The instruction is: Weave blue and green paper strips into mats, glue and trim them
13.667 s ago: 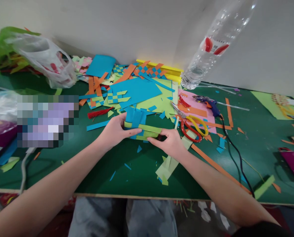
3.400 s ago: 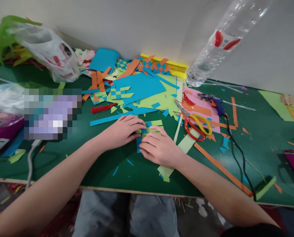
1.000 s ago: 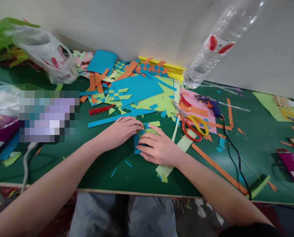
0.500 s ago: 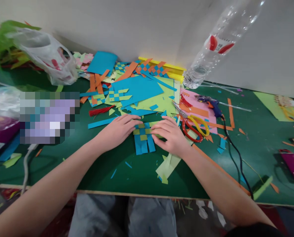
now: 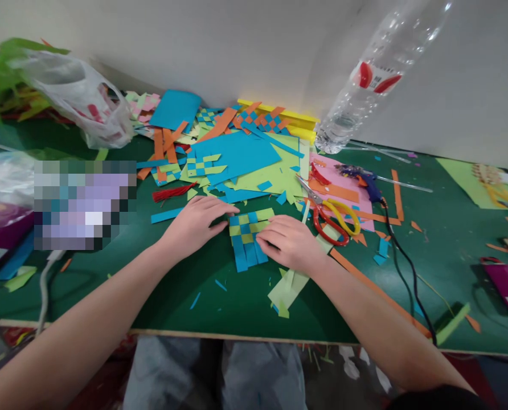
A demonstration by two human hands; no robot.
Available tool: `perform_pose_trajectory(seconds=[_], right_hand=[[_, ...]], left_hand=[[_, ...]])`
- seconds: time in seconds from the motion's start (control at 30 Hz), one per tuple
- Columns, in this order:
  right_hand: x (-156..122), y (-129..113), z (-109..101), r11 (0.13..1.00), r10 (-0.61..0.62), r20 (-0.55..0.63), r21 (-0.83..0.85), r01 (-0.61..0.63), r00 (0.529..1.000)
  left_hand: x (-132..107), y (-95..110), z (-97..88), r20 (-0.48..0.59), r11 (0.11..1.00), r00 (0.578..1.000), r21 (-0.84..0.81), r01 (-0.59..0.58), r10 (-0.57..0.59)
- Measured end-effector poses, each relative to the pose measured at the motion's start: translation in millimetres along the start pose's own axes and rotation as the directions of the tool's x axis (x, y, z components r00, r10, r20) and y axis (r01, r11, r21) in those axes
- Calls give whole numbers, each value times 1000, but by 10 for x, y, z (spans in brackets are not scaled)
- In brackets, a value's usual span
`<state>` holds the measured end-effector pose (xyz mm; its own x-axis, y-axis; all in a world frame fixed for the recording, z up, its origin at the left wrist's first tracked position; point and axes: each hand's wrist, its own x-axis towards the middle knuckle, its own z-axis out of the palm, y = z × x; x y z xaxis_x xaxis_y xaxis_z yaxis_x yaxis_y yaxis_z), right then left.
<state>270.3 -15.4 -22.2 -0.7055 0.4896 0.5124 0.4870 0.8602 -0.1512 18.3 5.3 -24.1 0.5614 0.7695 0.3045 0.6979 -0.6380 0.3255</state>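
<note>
Left hand, half open, has fingertips at the far-left corner of a blue-and-green woven paper mat on the tabletop; right hand, loosely curled, partly covers its right side, grip indiscernible.

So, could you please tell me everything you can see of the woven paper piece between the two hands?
The woven paper piece is made of flat blue and yellow-green strips, apparently paper or thin card, interlaced as a checkerboard at its far end. Unwoven blue ends extend toward the person; a green end sticks out at the far right. It lies roughly flat on the green table. Fingers of the right hand cover part of its right side; the left hand is at its far left corner, contact unclear.
</note>
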Motion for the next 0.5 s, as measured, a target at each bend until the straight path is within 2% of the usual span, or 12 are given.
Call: perform_pose_trajectory(seconds=[0.27,0.37,0.5], right_hand=[[9,-1,-11,1000,19,-2,22,-19,1000],[7,-16,-12,998,53,-89,19,-52,995],[10,-30,-33,987,155,-260,86,-137,953]], left_hand=[[23,8,24,-16,987,988,53,-154,155],[27,16,2,-37,988,987,30,-155,156],[37,28,-17,-77,991,992,-86,-106,99]])
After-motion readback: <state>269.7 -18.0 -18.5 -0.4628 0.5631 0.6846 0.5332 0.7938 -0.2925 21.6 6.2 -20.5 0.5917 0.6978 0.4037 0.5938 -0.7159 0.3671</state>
